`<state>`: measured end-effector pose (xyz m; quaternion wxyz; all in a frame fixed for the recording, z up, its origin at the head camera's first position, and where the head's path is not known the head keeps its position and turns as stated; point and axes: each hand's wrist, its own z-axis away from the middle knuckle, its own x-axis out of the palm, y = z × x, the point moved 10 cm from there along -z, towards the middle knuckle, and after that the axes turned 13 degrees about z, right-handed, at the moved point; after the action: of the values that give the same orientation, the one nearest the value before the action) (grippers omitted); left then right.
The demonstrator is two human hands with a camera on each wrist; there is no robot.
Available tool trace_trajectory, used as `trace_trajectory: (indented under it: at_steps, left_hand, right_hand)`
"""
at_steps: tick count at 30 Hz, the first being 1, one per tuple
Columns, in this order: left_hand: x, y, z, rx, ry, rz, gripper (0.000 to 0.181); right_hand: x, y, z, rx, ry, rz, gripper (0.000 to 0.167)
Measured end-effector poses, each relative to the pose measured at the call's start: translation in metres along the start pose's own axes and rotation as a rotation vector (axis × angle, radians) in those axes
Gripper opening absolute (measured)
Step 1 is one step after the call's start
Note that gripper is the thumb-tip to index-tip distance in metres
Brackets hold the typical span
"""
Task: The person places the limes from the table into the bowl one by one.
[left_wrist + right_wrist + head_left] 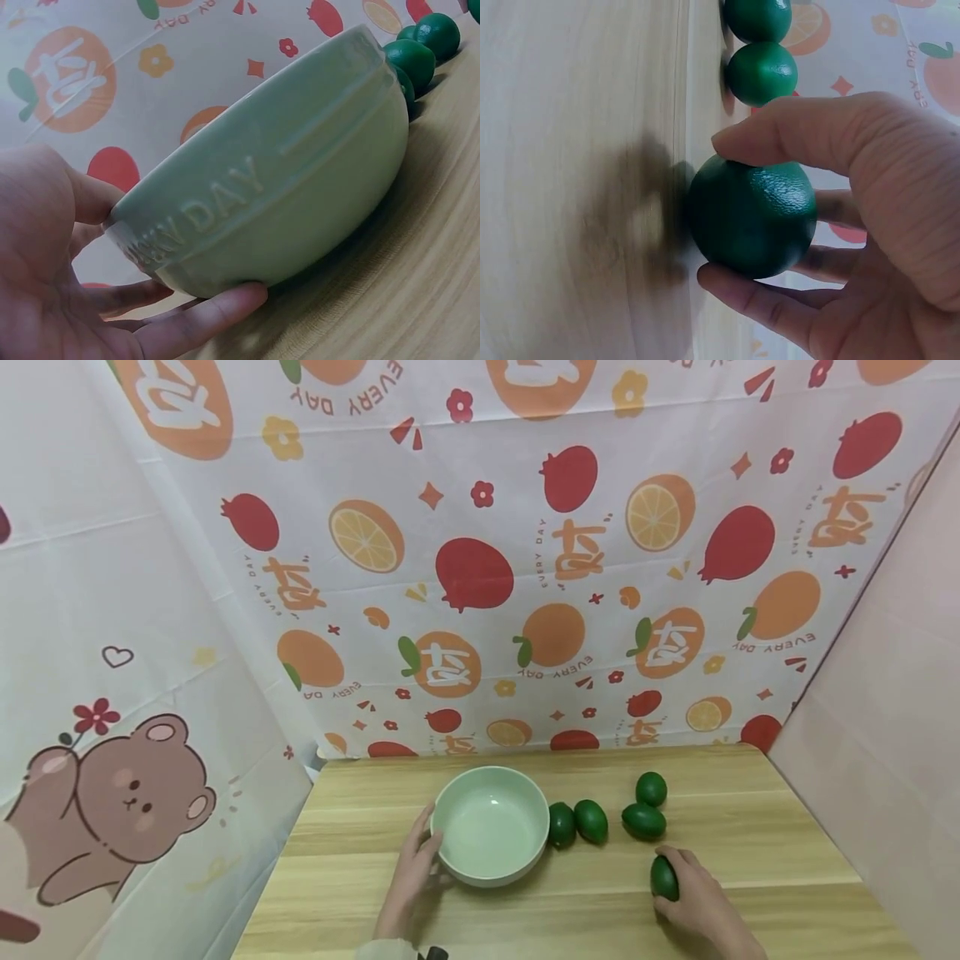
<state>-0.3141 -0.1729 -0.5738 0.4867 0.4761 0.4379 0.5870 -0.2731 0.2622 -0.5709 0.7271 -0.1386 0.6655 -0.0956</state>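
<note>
A light green bowl (491, 827) stands on the wooden table, empty inside. My left hand (412, 868) holds its left side, thumb at the rim and fingers against the lower wall, as the left wrist view shows on the bowl (277, 180). At the right, my right hand (701, 897) grips a dark green fruit (663, 878) between thumb and fingers; in the right wrist view this fruit (751, 217) is at or just over the tabletop. Two green fruits (591, 822) lie just right of the bowl, and two more (643, 821) sit together farther right.
The wooden table (345, 827) meets a fruit-printed cloth (480, 652) at its back edge. Pale cloth walls stand at both sides, the left one (247, 760) with a printed bear.
</note>
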Motion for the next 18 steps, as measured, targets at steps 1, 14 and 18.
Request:
trace_trajectory:
  at_steps: [1,14,18]
  left_hand:
    - [0.000,0.000,0.000,-0.001,0.000,-0.001,0.059]
    - [-0.001,-0.004,0.001,0.005,0.017,0.000,0.057]
    - [-0.002,-0.005,0.001,-0.001,0.016,-0.001,0.056]
  right_hand:
    - [0.000,0.000,0.000,-0.001,-0.001,-0.004,0.076]
    - [-0.010,-0.003,0.001,-0.020,0.063,-0.013,0.073]
    - [-0.012,-0.003,0.000,-0.017,0.069,-0.011,0.072]
